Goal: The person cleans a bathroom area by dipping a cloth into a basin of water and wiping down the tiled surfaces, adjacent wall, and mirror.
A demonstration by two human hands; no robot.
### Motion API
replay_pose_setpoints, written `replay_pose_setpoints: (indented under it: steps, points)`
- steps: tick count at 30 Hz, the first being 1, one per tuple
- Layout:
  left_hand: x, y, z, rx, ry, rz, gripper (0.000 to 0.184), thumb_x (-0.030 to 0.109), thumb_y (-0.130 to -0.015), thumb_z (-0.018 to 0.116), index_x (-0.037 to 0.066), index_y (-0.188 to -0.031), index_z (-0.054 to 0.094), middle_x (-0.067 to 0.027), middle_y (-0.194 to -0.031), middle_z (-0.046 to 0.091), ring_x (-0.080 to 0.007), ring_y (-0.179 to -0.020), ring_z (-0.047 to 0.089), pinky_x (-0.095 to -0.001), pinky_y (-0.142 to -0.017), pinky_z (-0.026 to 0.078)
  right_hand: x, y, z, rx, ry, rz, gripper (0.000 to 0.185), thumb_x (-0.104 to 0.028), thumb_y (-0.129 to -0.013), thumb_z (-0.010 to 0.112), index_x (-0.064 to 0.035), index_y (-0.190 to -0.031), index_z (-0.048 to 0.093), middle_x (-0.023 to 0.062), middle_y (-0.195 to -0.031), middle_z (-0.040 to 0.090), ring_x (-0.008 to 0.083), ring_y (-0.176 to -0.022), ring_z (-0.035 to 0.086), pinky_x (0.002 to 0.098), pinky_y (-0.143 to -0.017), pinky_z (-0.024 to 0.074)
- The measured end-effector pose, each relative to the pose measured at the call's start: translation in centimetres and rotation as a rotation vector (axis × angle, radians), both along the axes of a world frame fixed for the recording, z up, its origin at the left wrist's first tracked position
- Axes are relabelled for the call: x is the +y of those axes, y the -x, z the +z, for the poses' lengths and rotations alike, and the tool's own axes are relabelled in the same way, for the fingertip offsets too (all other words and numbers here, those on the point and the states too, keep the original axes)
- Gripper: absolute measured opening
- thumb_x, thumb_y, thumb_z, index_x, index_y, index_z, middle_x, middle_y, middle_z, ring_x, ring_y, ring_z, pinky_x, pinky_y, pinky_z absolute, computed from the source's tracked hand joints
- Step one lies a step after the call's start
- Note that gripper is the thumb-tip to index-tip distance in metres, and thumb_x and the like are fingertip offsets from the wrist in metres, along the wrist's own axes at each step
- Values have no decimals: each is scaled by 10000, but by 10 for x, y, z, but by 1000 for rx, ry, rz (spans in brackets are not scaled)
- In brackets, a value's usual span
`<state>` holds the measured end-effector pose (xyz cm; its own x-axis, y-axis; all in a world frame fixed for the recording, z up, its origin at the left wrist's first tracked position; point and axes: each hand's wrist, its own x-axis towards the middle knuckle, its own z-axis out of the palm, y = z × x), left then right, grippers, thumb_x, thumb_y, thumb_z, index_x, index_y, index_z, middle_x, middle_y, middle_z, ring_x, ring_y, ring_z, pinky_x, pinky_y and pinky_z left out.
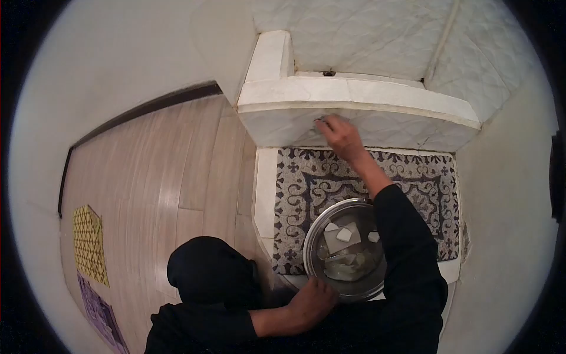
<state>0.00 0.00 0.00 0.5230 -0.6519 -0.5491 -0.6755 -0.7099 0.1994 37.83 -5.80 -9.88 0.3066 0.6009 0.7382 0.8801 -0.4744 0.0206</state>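
My right hand [343,137] reaches forward to the tiled front of a low ledge [389,127]. Its fingers are pinched together at the tile; what they hold, if anything, is too small to make out. My left hand [313,302] is curled over the near rim of a round metal bowl [311,272], gripping it. Inside the bowl lie white pieces [348,233] and a pale, crumpled, translucent thing [351,266]. My right sleeve covers part of the bowl's right side.
Under the bowl lies a patterned mat [295,194], against the ledge. Wood-look floor [188,159] stretches to the left, with a yellow patterned piece [90,242] and a purple one [100,310] by the wall. My dark-clothed knee [212,268] is near the bowl's left.
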Motion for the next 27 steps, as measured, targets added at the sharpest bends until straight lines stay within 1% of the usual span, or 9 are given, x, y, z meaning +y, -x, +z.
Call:
replay_pose_setpoints:
  steps: [2,5,8,11,14,17,20,22,27]
  points:
    - [1,5,6,-74,-32,-4,490,236,-922,537,56,-1378,548,-151,-1105,653,-298,-1013,614,-429,-858,481,-14,2,6,-34,-51,-28,345,-7,-752,656,-86,-1085,701,100,-993,647,282,-865,681,374,-724,577]
    - [2,12,-12,-191,94,6,480,241,-924,534,46,-1362,552,-159,-1079,648,-296,-985,620,-420,-839,481,-36,-3,-3,-24,4,-53,334,0,-760,637,-74,-1080,702,99,-989,649,282,-849,682,371,-706,575]
    - [13,13,-5,-115,89,-16,472,250,-921,536,41,-1344,557,-176,-1084,646,-300,-980,624,-428,-838,487,-24,-2,-7,3,4,-50,354,12,-759,630,-67,-1097,699,103,-1004,652,273,-870,682,363,-699,578]
    - [15,14,-2,-175,80,-8,471,252,-921,540,37,-1339,557,-181,-1101,646,-301,-993,623,-433,-843,488,-13,-1,-12,14,97,3,330,-25,-780,630,-72,-1099,700,98,-1006,643,257,-897,676,363,-719,581]
    - [15,16,-7,-182,71,-15,469,247,-925,540,38,-1345,552,-171,-1088,650,-297,-984,627,-431,-827,488,3,-3,-31,-31,267,119,199,-112,-799,620,-83,-986,681,73,-989,595,243,-890,653,350,-689,578]
    - [17,17,-7,-233,114,28,464,235,-921,545,36,-1340,561,-161,-1068,654,-292,-971,632,-428,-815,486,-3,-5,-43,-71,576,97,249,-130,-811,617,-81,-1043,694,77,-1087,606,247,-979,647,366,-753,577]
    - [21,17,-1,-219,143,48,459,229,-913,550,31,-1325,581,-160,-1041,660,-293,-951,641,-444,-826,495,-37,-11,-50,-18,623,84,245,-130,-800,624,-90,-1032,694,66,-1124,597,248,-1003,639,367,-742,577]
    - [22,16,3,-180,103,51,460,228,-907,555,31,-1321,592,-160,-1029,663,-293,-940,644,-447,-827,497,-66,-12,-51,-59,497,34,152,-142,-781,635,-98,-920,676,59,-997,595,250,-914,650,384,-725,574]
    - [19,22,-7,-247,165,4,466,230,-902,562,33,-1323,597,-153,-996,666,-287,-918,648,-432,-790,498,-117,-3,-23,51,251,-230,255,-66,-777,630,-91,-1029,664,88,-1014,617,283,-882,669,399,-692,569]
